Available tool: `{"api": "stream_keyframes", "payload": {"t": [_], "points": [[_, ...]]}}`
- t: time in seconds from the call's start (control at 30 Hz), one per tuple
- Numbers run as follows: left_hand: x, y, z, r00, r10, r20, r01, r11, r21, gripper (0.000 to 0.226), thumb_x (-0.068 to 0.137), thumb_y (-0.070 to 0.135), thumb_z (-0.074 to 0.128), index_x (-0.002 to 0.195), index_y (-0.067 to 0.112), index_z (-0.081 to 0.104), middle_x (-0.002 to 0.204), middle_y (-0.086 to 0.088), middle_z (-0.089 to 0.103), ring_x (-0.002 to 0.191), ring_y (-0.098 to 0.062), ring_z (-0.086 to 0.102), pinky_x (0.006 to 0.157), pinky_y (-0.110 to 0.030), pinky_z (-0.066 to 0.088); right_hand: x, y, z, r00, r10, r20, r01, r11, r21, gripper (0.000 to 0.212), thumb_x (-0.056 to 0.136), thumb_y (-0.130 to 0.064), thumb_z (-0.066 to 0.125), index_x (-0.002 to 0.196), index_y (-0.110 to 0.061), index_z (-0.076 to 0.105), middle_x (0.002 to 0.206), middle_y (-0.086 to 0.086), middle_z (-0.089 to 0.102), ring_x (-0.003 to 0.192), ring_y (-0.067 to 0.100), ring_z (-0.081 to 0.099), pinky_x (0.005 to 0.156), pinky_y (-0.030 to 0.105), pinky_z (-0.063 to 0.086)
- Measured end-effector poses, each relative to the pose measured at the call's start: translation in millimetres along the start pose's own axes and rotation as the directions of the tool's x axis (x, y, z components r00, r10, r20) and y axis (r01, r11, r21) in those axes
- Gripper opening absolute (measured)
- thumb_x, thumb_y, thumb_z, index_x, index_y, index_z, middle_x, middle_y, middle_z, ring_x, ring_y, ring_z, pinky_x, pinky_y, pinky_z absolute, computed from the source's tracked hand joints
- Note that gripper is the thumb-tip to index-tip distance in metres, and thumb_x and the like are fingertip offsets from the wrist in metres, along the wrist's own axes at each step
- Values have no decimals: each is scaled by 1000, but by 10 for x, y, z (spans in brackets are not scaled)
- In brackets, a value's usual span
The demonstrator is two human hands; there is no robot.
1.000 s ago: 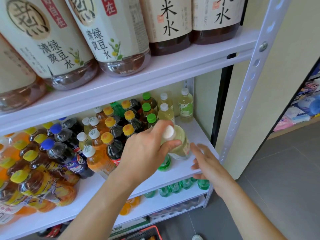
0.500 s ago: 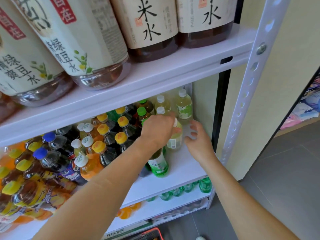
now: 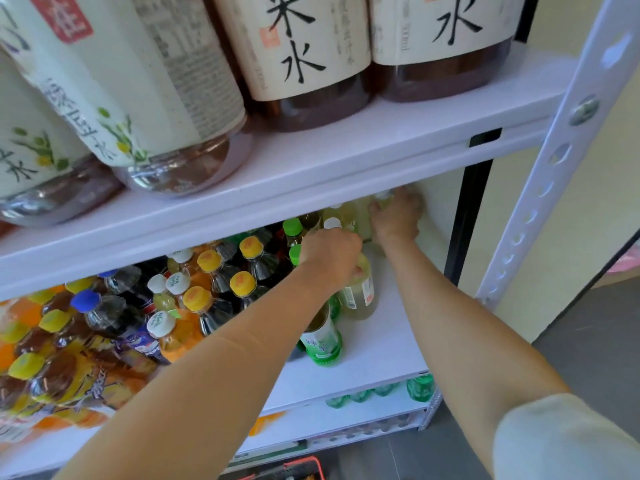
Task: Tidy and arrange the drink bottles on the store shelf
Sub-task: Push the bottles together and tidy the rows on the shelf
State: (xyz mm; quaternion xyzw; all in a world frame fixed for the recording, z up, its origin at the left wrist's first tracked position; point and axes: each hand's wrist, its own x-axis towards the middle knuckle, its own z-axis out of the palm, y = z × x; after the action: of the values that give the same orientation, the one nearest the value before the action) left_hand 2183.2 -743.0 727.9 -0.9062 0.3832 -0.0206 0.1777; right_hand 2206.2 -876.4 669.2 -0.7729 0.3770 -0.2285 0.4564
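Reaching in under the upper board, the left hand [image 3: 332, 258] closes its fingers over the top of a pale bottle [image 3: 360, 299] that stands upright on the right part of the middle shelf [image 3: 384, 344]. The right hand [image 3: 398, 216] is deeper in, at the rear corner near the wall, laid on the rear pale bottles [image 3: 346, 213]; its fingers are turned away and blurred, so I cannot tell whether it grips one or only touches it. The task looks partway done: to the left the yellow-capped bottles [image 3: 242, 284] and their neighbours stand in packed rows, while the right end holds only a few pale bottles with bare board round them, and a green-labelled bottle [image 3: 322, 341] near the front edge seems out of line. The held bottle is clear plastic, filled with a cloudy yellow-green drink, with a light label on its side and its cap hidden under the fingers
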Motion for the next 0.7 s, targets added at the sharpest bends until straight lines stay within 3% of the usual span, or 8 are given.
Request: {"api": "stream_keyframes", "payload": {"t": [0.13, 0.27, 0.37, 0.5, 0.57, 0.63, 0.7], "points": [[-1, -2, 9, 1000, -6, 11, 6, 999, -35, 38, 90, 44, 65, 115, 16, 61, 107, -8, 66, 101, -29, 64, 63, -33, 39, 39, 74, 101, 997, 71, -33, -73, 996, -55, 48, 87, -36, 63, 131, -27, 48, 136, 15, 40, 129, 37, 34, 94, 54, 41], [-7, 13, 13, 1000, -23, 18, 24, 999, -28, 38, 91, 45, 64, 117, 17, 61, 107, -7, 66, 100, -28, 64, 63, -33, 39, -48, 127, 94, 986, -151, -74, 152, 988, 1, 28, 89, -22, 61, 114, -15, 51, 118, 10, 57, 114, 31, 51, 84, 46, 50], [-3, 15, 22, 999, -45, 17, 46, 998, -41, 38, 90, 46, 64, 116, 17, 61, 105, -7, 65, 98, -28, 64, 63, -33, 38, -270, 201, 7, 978, -185, -101, 193, 978, 84, 18, 93, -13, 53, 110, -12, 49, 103, 9, 64, 95, 29, 61, 76, 40, 52], [-36, -2, 27, 999, -32, -23, 32, 999, -23, 43, 89, 50, 62, 120, 20, 59, 105, -5, 64, 98, -28, 62, 64, -33, 35, -758, 295, -207, 926, -331, -184, 357, 925, 129, 16, 93, -7, 52, 108, -10, 53, 96, -1, 59, 88, 23, 58, 68, 28, 39], [-114, -10, -11, 998, -37, -57, 34, 998, -44, 43, 89, 47, 61, 122, 20, 56, 109, -7, 62, 103, -29, 59, 66, -34, 38, -1021, 256, -353, 873, -433, -224, 461, 882, 94, 21, 88, 2, 55, 107, -7, 58, 95, 2, 58, 89, 25, 58, 71, 23, 36], [-275, -16, -48, 983, -3, -182, -36, 977, -212, 38, 92, 32, 60, 126, 17, 56, 114, -9, 62, 108, -30, 57, 73, -36, 47, -1294, 186, -529, 805, -536, -256, 560, 828, 24, 27, 82, 11, 57, 105, -1, 63, 95, 11, 64, 90, 25, 57, 76, 21, 38], [-535, -12, -73, 943, 20, -333, -204, 824, -528, 38, 89, 12, 58, 127, 15, 61, 114, -8, 67, 107, -27, 60, 83, -38, 52, -1539, 115, -765, 798, -555, -235, 586, 806, 84, 26, 82, 5, 57, 107, -2, 64, 96, 8, 66, 89, 18, 56, 78, 8, 37]]}}
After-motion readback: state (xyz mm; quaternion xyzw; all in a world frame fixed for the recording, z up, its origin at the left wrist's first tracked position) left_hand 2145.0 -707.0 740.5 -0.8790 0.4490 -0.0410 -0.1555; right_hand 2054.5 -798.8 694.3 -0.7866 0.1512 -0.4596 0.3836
